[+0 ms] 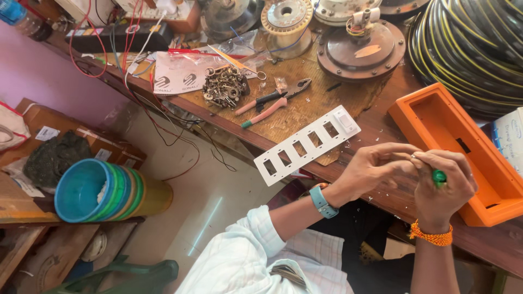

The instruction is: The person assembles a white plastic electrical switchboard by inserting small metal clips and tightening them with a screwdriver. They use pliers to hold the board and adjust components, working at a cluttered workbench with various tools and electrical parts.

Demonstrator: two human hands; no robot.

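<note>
My right hand [444, 188] is closed around a green-handled tool [439, 176], probably a screwdriver; only the handle's end shows. My left hand [376, 166] meets it, fingers pinched at the tool's tip on something too small to make out. Both hands hover over the near edge of the wooden workbench [381, 128]. Just left of my left hand lies a white switch plate [306, 145] with several rectangular openings and one white switch fitted at its far end. An orange plastic box [463, 147] lies open just right of my hands.
Pliers [272, 103] with pink handles and a pile of metal nuts and washers [224, 87] lie on the bench. Fan motor parts [362, 51], a coil of striped cable [474, 49] and red wires sit at the back. Stacked plastic tubs [103, 190] stand on the left.
</note>
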